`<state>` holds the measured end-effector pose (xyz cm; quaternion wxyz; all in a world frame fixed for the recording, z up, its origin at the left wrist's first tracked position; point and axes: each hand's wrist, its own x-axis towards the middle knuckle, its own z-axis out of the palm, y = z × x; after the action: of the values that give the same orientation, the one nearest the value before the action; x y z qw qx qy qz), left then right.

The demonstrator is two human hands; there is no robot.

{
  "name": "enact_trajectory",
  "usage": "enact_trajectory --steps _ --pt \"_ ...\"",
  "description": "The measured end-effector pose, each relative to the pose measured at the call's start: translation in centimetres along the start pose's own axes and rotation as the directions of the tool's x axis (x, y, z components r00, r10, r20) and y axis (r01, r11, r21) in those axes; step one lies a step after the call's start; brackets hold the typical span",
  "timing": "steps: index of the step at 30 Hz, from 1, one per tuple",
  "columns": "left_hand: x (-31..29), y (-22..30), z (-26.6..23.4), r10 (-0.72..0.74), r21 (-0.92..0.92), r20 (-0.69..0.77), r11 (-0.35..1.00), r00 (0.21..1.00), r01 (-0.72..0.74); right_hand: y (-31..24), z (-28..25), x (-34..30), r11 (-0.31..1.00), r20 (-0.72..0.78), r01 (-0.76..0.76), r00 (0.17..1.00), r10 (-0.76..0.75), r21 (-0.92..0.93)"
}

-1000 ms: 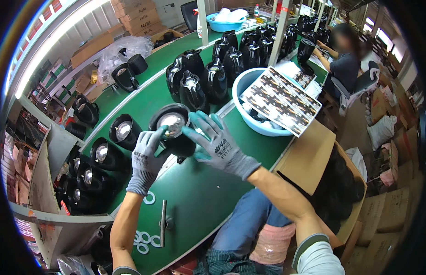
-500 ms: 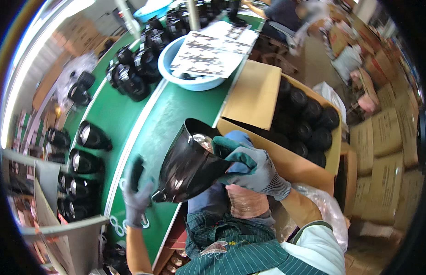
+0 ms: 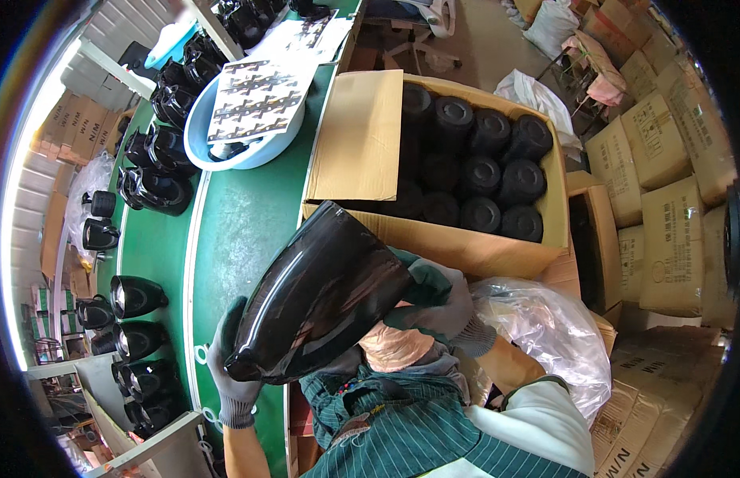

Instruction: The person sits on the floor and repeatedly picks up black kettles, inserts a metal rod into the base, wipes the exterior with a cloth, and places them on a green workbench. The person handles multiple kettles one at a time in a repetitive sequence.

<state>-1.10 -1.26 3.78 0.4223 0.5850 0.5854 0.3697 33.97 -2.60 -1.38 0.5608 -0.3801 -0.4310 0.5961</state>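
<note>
A glossy black jug body [image 3: 322, 299] with a wide open end and a narrower, lipped end is held tilted in front of me. My right hand [image 3: 442, 307], in a grey and green work glove, grips it on its right side, near the wide end. At the lower left, my left hand [image 3: 234, 366], gloved alike, cups the narrow end, its fingers partly hidden behind the body. The jug's mouth is turned away, so its inside does not show. Under my hands is my lap with a striped dark green apron [image 3: 402, 434].
A green workbench [image 3: 242, 231] runs along my left, with several black jug bodies [image 3: 143, 338] on it. Farther up stands a light blue basin [image 3: 199, 143] with printed sheets [image 3: 254, 99]. An open carton [image 3: 465, 235] of black cylinders stands ahead right, clear plastic [image 3: 545, 334] nearer me.
My left hand, apart from the jug body before, now holds its narrow end. The body has turned so its mouth and silvery inside are out of sight. My view has shifted rightward.
</note>
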Motion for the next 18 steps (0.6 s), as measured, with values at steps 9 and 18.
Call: enact_trajectory --steps 9,18 --pt "3.8 -7.6 1.0 -0.211 -0.213 0.045 0.953 0.976 0.216 -1.8 0.3 0.2 0.899 0.219 0.169 0.972 -0.084 -0.404" --pt "0.4 -14.0 0.4 -0.462 -0.369 0.112 0.803 0.88 0.469 10.7 -22.2 14.7 0.309 -0.541 -0.49 0.835 -0.105 -0.815"
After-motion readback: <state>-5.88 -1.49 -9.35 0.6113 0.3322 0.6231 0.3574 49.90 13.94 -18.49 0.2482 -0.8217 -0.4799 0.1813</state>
